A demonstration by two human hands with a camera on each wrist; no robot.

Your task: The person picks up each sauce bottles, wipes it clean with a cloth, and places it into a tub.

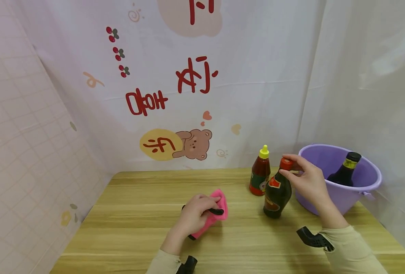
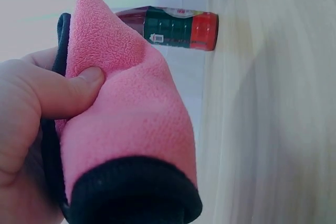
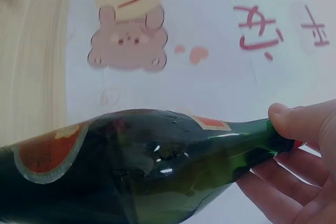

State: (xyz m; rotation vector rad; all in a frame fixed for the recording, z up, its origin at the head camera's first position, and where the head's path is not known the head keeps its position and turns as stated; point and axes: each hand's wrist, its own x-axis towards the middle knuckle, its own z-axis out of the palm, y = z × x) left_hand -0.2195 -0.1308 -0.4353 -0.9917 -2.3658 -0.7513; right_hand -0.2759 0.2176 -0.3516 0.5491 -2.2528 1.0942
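Observation:
My left hand (image 1: 197, 213) grips a folded pink cloth (image 1: 223, 203) with black edging. In the left wrist view the thumb presses on the fuzzy side of the cloth (image 2: 131, 93). My right hand (image 1: 308, 180) pinches a dark green glass bottle (image 1: 277, 196) at its red cap and neck, thumb on one side and fingers on the other. The bottle leans a little, its base close over the wooden table (image 1: 147, 190). The right wrist view shows the bottle's shoulder and labels (image 3: 47, 156) large and near.
Just left of the held bottle stands a red sauce bottle (image 1: 260, 173) with a yellow nozzle cap. A purple bucket (image 1: 373, 179) is at the right, with a dark black-capped bottle (image 1: 346, 171) leaning inside. Behind the table hangs a printed white curtain (image 1: 264, 76).

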